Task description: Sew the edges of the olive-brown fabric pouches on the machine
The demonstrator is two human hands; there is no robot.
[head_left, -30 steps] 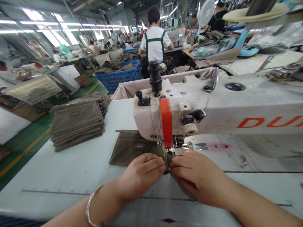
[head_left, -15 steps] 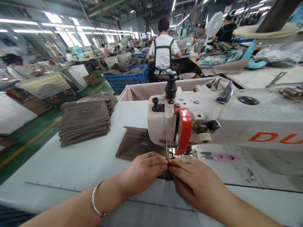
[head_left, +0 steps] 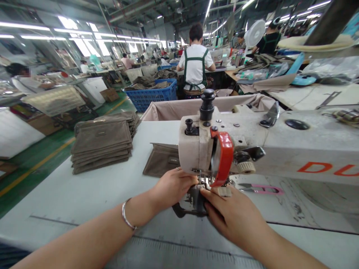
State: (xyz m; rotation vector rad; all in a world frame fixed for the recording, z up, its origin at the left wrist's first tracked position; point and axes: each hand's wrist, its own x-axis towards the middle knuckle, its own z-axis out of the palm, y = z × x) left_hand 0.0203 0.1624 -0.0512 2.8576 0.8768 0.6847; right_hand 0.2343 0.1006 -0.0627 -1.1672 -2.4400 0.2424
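A flat brown fabric piece (head_left: 159, 162) with a small dark label lies on the machine bed, its right side hidden behind the sewing machine head (head_left: 193, 145). My left hand (head_left: 172, 186) is closed on the near edge of this piece, fingertips close to the presser foot (head_left: 203, 181). My right hand (head_left: 231, 205) is at the right of the foot, fingers together and pointing left; whatever lies under them is hidden. Between both hands a dark, shiny metal plate (head_left: 193, 201) shows below the needle.
A stack of brown fabric pieces (head_left: 102, 142) stands at the table's left. Pink-handled thread snips (head_left: 263, 189) lie right of the needle area. Behind the machine are a fabric-lined bin (head_left: 168, 110), a blue basket (head_left: 151, 97) and a seated person (head_left: 196, 61).
The brown piece has shifted away from me, and my left hand has moved forward with it. The metal plate is now uncovered. My right hand has hardly moved; the view has tilted slightly.
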